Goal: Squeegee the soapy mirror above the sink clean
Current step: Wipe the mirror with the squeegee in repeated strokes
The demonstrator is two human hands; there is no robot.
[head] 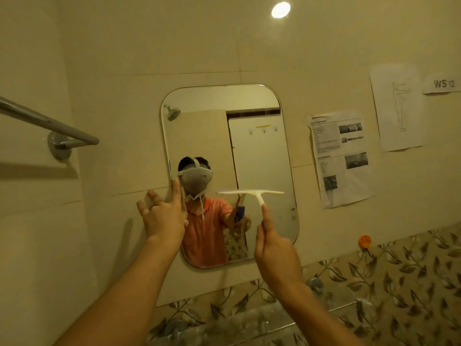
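A rounded rectangular mirror point(259, 156) hangs on the beige tiled wall straight ahead. My right hand point(275, 250) grips the handle of a white squeegee point(250, 193), index finger stretched up along it. Its blade lies level against the glass in the lower right part of the mirror. My left hand point(163, 216) presses flat on the wall at the mirror's left edge, fingers straight and spread, one fingertip at the rim. The glass looks mostly free of foam and reflects a person in an orange shirt wearing a headset.
A metal towel rail point(47, 123) juts out at the left. Printed sheets point(341, 156) are taped to the wall right of the mirror. An orange hook point(364, 240) sits on the leaf-patterned tiles below. A glass shelf point(287, 320) runs under the mirror.
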